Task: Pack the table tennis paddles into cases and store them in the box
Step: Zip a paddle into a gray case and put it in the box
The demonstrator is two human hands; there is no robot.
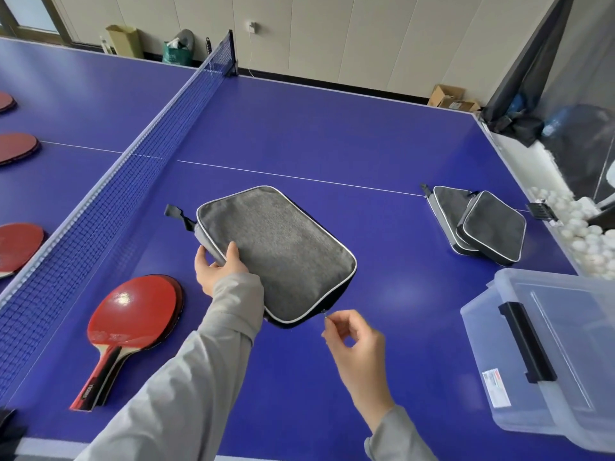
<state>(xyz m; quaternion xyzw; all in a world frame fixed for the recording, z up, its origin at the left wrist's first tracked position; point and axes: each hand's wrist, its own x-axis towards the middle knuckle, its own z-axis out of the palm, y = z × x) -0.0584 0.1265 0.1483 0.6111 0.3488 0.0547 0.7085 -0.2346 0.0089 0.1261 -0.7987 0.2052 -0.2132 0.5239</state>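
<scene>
Head view: left hand [218, 266] grips the case [279, 254]; right hand [357, 341] pinches its zipper pull [324, 313].

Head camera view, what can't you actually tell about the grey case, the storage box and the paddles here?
- Grey case: whether a paddle is inside; fabric hides it.
- Zipper pull: too small to judge how far it has run.
- Storage box: cut off by the right edge; frosted lid blurs any contents.
- Paddle stack: lower paddles covered, so count unclear.
- Paddles beyond the net: cropped by the left edge.

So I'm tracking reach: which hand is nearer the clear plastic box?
Right. The right hand pinches the zipper pull just left of the box; the left hand grips the grey case's far edge.
</scene>
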